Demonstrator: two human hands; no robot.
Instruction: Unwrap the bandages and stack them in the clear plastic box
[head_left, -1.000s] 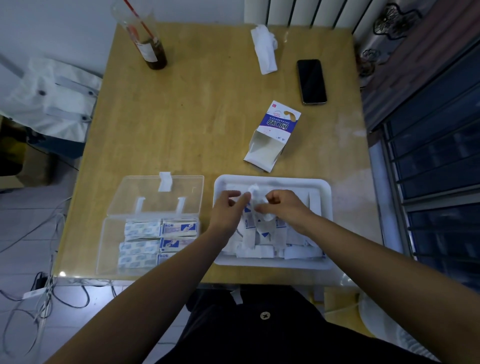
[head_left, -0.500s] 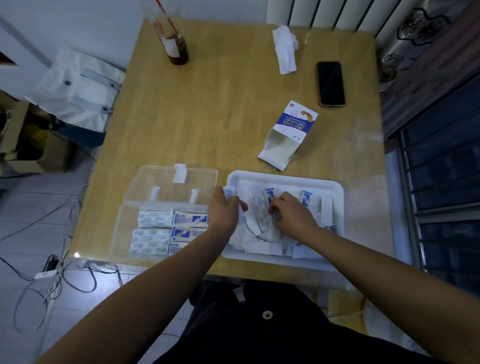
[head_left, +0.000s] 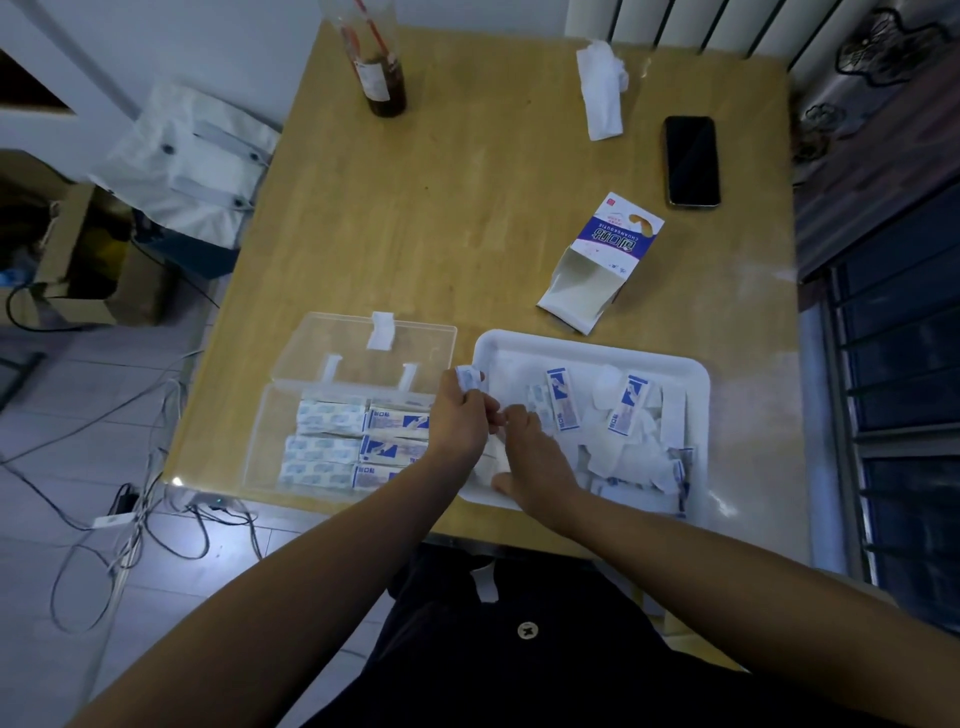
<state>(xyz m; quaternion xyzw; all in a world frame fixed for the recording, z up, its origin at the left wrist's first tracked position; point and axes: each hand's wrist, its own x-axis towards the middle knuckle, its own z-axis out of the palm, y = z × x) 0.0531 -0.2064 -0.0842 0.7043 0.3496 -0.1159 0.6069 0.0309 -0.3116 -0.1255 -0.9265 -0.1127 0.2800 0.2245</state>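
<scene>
**Friend:** What do your hands hold?

**Me:** My left hand (head_left: 460, 415) pinches a small wrapped bandage (head_left: 467, 375) at the left edge of the white tray (head_left: 597, 347). My right hand (head_left: 535, 457) is right beside it, fingers bent down into the tray. I cannot tell if it holds anything.

**Friend:** Where is the box?

**Me:** The clear plastic box (head_left: 265, 441) sits just left of the tray, with its lid open. Rows of bandages (head_left: 332, 418) lie flat inside. More packets (head_left: 563, 400) and torn paper lie loose in the tray.

**Friend:** What else is on the table (head_left: 467, 218)?

**Me:** An open carton (head_left: 602, 260) lies behind the tray. Farther back are a phone (head_left: 692, 161), a tissue (head_left: 602, 98) and a bottle (head_left: 383, 78).
</scene>
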